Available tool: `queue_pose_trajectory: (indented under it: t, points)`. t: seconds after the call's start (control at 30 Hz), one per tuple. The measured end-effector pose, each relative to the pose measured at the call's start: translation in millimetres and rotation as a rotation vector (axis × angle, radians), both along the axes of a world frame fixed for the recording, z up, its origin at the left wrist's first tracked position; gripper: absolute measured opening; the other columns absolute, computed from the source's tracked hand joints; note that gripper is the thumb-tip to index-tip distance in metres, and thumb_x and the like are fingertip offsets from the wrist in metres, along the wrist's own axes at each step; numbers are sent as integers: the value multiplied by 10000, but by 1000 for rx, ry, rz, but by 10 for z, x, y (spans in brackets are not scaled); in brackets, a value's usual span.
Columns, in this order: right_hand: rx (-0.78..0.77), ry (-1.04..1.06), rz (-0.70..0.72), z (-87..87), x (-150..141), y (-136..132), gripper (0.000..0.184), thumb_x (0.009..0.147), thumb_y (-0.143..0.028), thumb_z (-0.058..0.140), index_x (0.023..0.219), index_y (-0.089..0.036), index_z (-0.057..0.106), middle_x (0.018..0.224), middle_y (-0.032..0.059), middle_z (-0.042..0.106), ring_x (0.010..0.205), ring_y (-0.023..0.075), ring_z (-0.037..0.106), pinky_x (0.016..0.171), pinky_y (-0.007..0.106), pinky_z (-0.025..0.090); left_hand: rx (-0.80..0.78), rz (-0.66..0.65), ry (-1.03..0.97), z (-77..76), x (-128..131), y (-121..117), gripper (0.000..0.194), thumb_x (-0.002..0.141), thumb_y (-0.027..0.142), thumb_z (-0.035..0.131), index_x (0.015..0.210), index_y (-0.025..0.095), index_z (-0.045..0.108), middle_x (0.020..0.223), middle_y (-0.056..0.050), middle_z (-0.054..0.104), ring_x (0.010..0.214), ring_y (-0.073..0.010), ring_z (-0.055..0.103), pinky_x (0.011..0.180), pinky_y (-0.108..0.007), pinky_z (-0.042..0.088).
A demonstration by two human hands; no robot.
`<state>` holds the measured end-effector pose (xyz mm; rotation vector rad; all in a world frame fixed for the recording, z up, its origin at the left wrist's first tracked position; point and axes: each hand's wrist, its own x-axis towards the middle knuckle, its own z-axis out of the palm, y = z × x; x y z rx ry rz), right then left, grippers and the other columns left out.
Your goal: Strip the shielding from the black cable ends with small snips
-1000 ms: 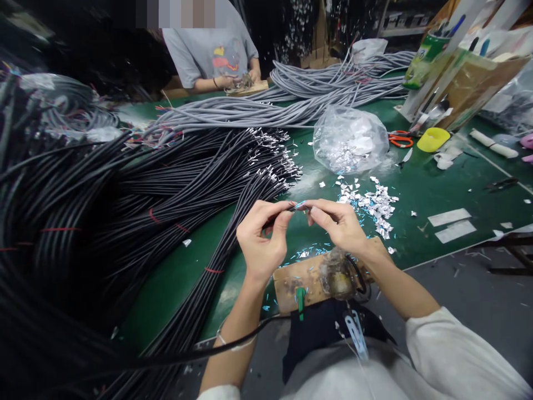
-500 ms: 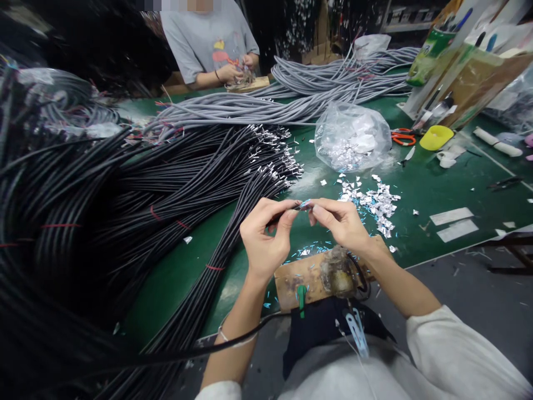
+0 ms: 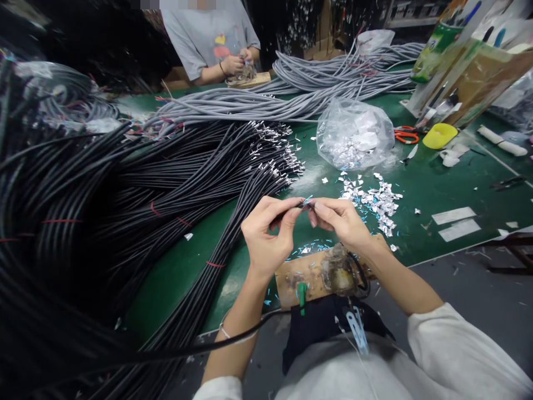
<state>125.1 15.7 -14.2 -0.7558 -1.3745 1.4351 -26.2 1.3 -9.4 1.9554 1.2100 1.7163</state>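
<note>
My left hand pinches the dark end of a cable between thumb and fingertips. Blue wires stick out of it in the small gap between my hands. On the other side, my right hand is closed on those thin wires, its fingertips covering most of them. Under my hands lies a wooden board with a small grimy device and a green lever on it. Across my left forearm runs a black cable; whether it is the held one, I cannot tell.
Black cables with stripped ends fill the left. Grey cables lie behind them. Foil scraps, a clear bag, orange-handled scissors and a yellow roll are to the right. A co-worker sits opposite.
My hands stay together on the cable end, fingertips shifting slightly; the blue wires have changed angle. The view has drifted a little. The co-worker's hands have risen from the board opposite.
</note>
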Motion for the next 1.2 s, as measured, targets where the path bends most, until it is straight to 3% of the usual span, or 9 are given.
queue_pose_trajectory:
  t: [0.13, 0.27, 0.43, 0.63, 0.83, 1.03, 1.2]
  points:
    - [-59, 21, 27, 22, -8, -8, 343, 832, -438, 560, 645, -156, 614, 560, -40, 491, 429, 32, 288, 407, 224, 203, 34, 40, 66, 17, -7, -8, 147, 790, 128, 629, 896, 205, 696, 768, -3, 664, 636, -83, 539, 518, -206, 409]
    - [-96, 41, 59, 14, -9, -6, 317, 833, -449, 556, 785, -156, 668, 567, -44, 484, 430, 32, 280, 394, 218, 179, 53, 50, 100, 28, -16, -13, 166, 785, 131, 633, 916, 213, 695, 764, 6, 654, 596, -67, 520, 476, -189, 387]
    - [28, -31, -123, -29, -12, -16, 263, 831, -403, 580, 828, -176, 714, 565, -36, 469, 517, 63, 382, 461, 212, 317, 41, 117, 138, 38, -6, -20, 179, 735, 159, 694, 910, 197, 691, 773, 5, 632, 565, -60, 499, 507, -194, 422]
    - [188, -249, -360, -41, -32, -82, 260, 849, -373, 559, 963, -206, 722, 761, 28, 667, 621, 108, 528, 558, 258, 433, 39, 193, 194, -6, -10, -18, 49, 761, 199, 681, 800, 169, 679, 650, 9, 631, 549, -79, 554, 525, -197, 446]
    - [260, -341, -425, -21, -13, -95, 248, 863, -341, 546, 973, -206, 722, 781, 34, 695, 614, 114, 549, 541, 267, 423, 44, 167, 294, -11, -39, -13, 92, 817, 185, 607, 767, 158, 680, 648, -13, 637, 549, -85, 550, 533, -207, 414]
    - [266, -352, -510, 1, 24, -71, 247, 860, -339, 548, 959, -182, 713, 847, 53, 705, 678, 133, 594, 609, 291, 466, -56, 97, 235, 42, -26, -40, 160, 835, 162, 566, 699, 152, 652, 618, -4, 613, 526, -72, 520, 515, -202, 382]
    - [344, -430, -427, 30, 28, -85, 245, 863, -321, 542, 992, -191, 704, 801, 38, 683, 661, 126, 569, 600, 284, 450, -54, 153, 149, 50, -14, -47, 109, 807, 192, 613, 720, 158, 670, 608, 6, 598, 509, -70, 494, 486, -204, 376]
